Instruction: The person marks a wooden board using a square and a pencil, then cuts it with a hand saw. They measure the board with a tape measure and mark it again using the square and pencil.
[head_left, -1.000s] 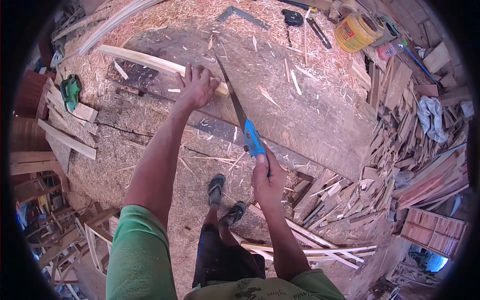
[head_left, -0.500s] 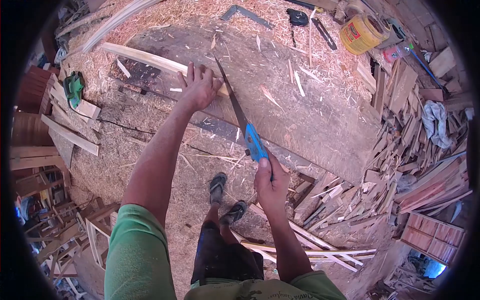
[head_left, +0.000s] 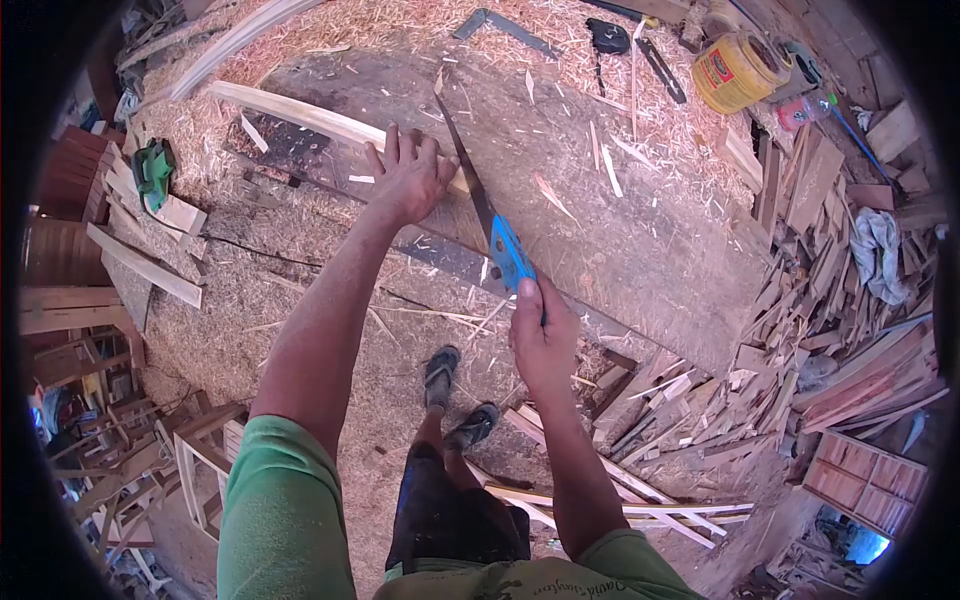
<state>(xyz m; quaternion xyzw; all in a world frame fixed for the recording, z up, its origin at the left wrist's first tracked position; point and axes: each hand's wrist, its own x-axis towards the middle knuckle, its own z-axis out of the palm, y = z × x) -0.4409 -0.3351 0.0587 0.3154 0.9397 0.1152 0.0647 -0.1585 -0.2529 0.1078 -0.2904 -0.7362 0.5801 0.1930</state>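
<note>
My right hand [head_left: 544, 330] is wrapped round the blue handle [head_left: 511, 256] of a handsaw. Its dark blade [head_left: 467, 168] points up and away across the workbench, beside the end of a pale wooden strip [head_left: 300, 112]. My left hand [head_left: 410, 183] lies over that strip near its right end, fingers bent across it, holding it against the bench. The blade runs close to the left fingertips. Whether its teeth are in the wood cannot be made out.
Shavings and offcuts litter the workbench [head_left: 640, 260]. A metal square [head_left: 508, 33], a tape measure [head_left: 608, 36] and a yellow jar [head_left: 738, 75] stand at the back. Scrap wood [head_left: 800, 270] is heaped right; a green power tool [head_left: 154, 172] sits left.
The handsaw and my right hand have moved forward, away from my body. My left hand stays on the wooden strip. The whole view has shifted slightly.
</note>
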